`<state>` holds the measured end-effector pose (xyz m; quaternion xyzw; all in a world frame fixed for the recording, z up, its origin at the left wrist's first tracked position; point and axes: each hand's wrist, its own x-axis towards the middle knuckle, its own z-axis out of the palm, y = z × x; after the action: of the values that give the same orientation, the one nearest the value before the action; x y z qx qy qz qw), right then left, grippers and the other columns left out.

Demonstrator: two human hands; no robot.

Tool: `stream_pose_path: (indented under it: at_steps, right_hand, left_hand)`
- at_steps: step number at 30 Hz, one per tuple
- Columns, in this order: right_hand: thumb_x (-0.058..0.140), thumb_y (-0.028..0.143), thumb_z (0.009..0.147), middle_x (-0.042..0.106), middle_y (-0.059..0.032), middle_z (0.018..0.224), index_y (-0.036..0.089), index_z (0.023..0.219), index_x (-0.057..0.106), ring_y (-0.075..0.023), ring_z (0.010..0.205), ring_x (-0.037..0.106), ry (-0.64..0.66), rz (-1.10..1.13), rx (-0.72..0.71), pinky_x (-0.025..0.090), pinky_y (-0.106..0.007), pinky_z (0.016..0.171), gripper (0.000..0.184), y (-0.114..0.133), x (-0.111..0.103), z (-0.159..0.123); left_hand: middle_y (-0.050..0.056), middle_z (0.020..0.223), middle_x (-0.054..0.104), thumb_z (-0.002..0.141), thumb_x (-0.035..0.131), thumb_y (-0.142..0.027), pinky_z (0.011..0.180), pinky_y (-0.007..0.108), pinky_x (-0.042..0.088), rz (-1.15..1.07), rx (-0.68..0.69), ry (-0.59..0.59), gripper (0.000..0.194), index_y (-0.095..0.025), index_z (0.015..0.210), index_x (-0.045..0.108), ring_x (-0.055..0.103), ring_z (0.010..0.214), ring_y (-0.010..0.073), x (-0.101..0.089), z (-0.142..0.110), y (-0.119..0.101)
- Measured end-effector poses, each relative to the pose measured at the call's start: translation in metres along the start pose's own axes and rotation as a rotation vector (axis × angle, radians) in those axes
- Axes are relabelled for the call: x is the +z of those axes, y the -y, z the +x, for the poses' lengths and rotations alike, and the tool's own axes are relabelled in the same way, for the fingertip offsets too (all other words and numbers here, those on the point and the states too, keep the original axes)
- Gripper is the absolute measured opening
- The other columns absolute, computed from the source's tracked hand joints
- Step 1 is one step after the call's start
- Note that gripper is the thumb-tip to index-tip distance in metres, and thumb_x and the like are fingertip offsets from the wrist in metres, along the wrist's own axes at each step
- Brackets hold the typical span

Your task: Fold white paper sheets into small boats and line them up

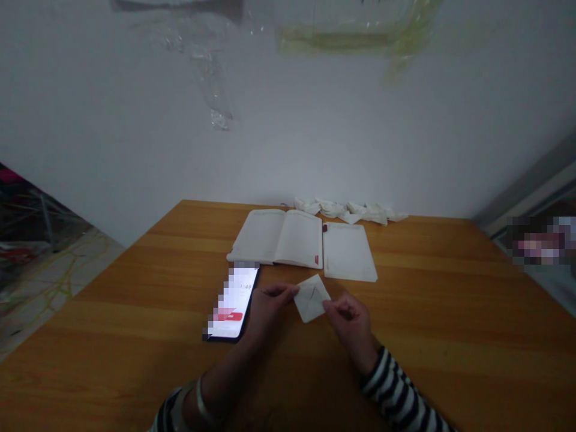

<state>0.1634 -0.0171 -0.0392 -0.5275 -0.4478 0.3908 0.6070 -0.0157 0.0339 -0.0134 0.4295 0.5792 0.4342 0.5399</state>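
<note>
A small folded square of white paper [311, 298] lies on the wooden table [135, 312] between my two hands. My left hand [269, 309] pinches its left corner with closed fingers. My right hand [350, 321] pinches its right edge, fingers curled. Both wrists show striped sleeves, and a bracelet sits on my left wrist. A lit phone [231, 303] lies just left of my left hand.
An open notebook [279, 237] lies behind the paper, with a loose white sheet [348, 252] to its right. Several folded white paper pieces [348, 211] line the table's far edge against the white wall.
</note>
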Motion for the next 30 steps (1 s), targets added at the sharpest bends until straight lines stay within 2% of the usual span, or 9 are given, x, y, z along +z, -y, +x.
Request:
stream_pose_path:
  at_steps: [5, 9, 11, 14, 16, 19, 24, 27, 30]
  right_hand:
    - [0.074, 0.050, 0.075, 0.052, 0.0044, 0.053, 0.021, 0.060, 0.049, -0.0101, 0.050, 0.045, -0.011, 0.051, 0.066, 0.037, -0.022, 0.048, 0.042, -0.004, 0.003, 0.001]
    - [0.076, 0.052, 0.072, 0.052, 0.0059, 0.050, 0.022, 0.063, 0.046, -0.0093, 0.046, 0.044, -0.029, 0.122, 0.125, 0.038, -0.022, 0.047, 0.044, -0.006, 0.006, 0.002]
    - [0.076, 0.050, 0.072, 0.055, 0.0058, 0.052, 0.023, 0.070, 0.049, -0.0113, 0.048, 0.050, -0.023, 0.167, 0.140, 0.042, -0.023, 0.049, 0.039, -0.005, 0.006, 0.003]
    - [0.074, 0.048, 0.076, 0.071, -0.0011, 0.076, 0.025, 0.103, 0.059, -0.0187, 0.067, 0.066, 0.095, 0.248, 0.193, 0.053, -0.030, 0.063, 0.039, -0.001, 0.006, 0.004]
    - [0.074, 0.047, 0.077, 0.074, -0.0067, 0.098, 0.024, 0.113, 0.061, -0.0222, 0.083, 0.069, 0.145, 0.264, 0.192, 0.055, -0.034, 0.073, 0.044, 0.000, 0.005, 0.005]
    - [0.078, 0.045, 0.073, 0.074, -0.0085, 0.100, 0.021, 0.100, 0.068, -0.0229, 0.085, 0.069, 0.113, 0.211, 0.166, 0.055, -0.032, 0.074, 0.037, -0.002, 0.004, 0.006]
    - [0.078, 0.046, 0.073, 0.068, -0.0033, 0.069, 0.017, 0.076, 0.070, -0.0164, 0.062, 0.061, 0.100, 0.063, 0.161, 0.049, -0.026, 0.056, 0.031, -0.008, 0.000, 0.008]
    - [0.074, 0.050, 0.076, 0.063, -0.0013, 0.062, 0.015, 0.069, 0.067, -0.0130, 0.054, 0.055, 0.104, 0.084, 0.184, 0.044, -0.024, 0.051, 0.036, -0.008, -0.002, 0.009]
    - [0.074, 0.051, 0.075, 0.063, -0.0009, 0.061, 0.015, 0.069, 0.067, -0.0122, 0.052, 0.054, 0.084, 0.114, 0.202, 0.044, -0.023, 0.050, 0.037, -0.007, -0.001, 0.008]
  left_hand:
    - [0.008, 0.076, 0.077, 0.065, 0.082, -0.044, 0.070, 0.032, 0.055, 0.004, -0.008, -0.011, 0.033, -0.013, 0.075, 0.076, 0.071, 0.072, 0.0225, 0.004, -0.006, 0.005]
    - [0.007, 0.070, 0.075, 0.064, 0.082, -0.047, 0.065, 0.029, 0.053, 0.050, 0.021, -0.057, 0.035, -0.014, 0.068, 0.073, 0.069, 0.067, 0.0201, 0.008, -0.012, 0.001]
    - [0.005, 0.065, 0.072, 0.063, 0.083, -0.047, 0.061, 0.027, 0.051, 0.080, 0.039, -0.069, 0.035, -0.014, 0.063, 0.070, 0.066, 0.062, 0.0181, 0.009, -0.014, -0.002]
    - [0.003, 0.061, 0.069, 0.064, 0.082, -0.045, 0.055, 0.025, 0.047, 0.119, 0.080, -0.077, 0.035, -0.015, 0.059, 0.066, 0.063, 0.057, 0.0159, 0.011, -0.016, -0.005]
    - [0.002, 0.060, 0.068, 0.066, 0.081, -0.045, 0.053, 0.023, 0.046, 0.134, 0.120, -0.065, 0.035, -0.015, 0.059, 0.064, 0.061, 0.056, 0.0150, 0.011, -0.018, -0.005]
    - [0.001, 0.059, 0.067, 0.068, 0.079, -0.043, 0.051, 0.023, 0.044, 0.165, 0.157, -0.013, 0.033, -0.016, 0.059, 0.064, 0.060, 0.055, 0.0145, 0.013, -0.021, -0.002]
    - [0.003, 0.065, 0.072, 0.070, 0.079, -0.036, 0.059, 0.026, 0.049, 0.193, 0.172, 0.103, 0.022, -0.017, 0.063, 0.071, 0.064, 0.062, 0.0178, 0.016, -0.025, 0.002]
    - [0.005, 0.078, 0.077, 0.072, 0.077, -0.033, 0.069, 0.029, 0.053, 0.059, 0.121, 0.129, 0.017, -0.017, 0.076, 0.076, 0.069, 0.074, 0.0210, 0.017, -0.024, 0.004]
    - [0.008, 0.085, 0.077, 0.070, 0.079, -0.036, 0.072, 0.030, 0.053, -0.047, 0.027, 0.094, 0.025, -0.015, 0.084, 0.078, 0.070, 0.078, 0.0222, 0.017, -0.021, 0.008]
